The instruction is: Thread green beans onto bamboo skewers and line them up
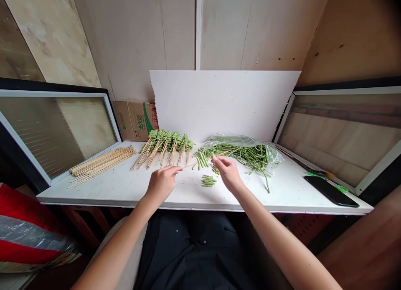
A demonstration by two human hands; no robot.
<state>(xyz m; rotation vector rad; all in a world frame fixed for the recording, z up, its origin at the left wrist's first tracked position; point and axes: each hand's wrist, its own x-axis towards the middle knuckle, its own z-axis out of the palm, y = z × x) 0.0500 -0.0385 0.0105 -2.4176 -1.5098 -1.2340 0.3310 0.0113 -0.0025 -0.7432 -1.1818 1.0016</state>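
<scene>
Pinched in my left hand [163, 182] is a thin wooden skewer [189, 165] pointing to the right. Several short pieces of green bean [202, 161] are threaded side by side on it. At the skewer's far end, my right hand [227, 169] has its fingertips closed on a bean piece [212, 155]. Below, on the white tabletop, lies a small pile of cut bean pieces [209, 181]. A few more pieces sit partly hidden beside my right fingers. Behind my right hand, long green beans [250, 153] spill from a clear plastic bag [275, 155].
Finished bean skewers [169, 141] are stacked at the back left, sticks facing me. Bare skewers [102, 161] lie in a bundle farther left. A cardboard box [134, 119] stands behind. On the right are a black phone [330, 191] and a green ring-shaped item [342, 189]. Framed glass panels flank the table.
</scene>
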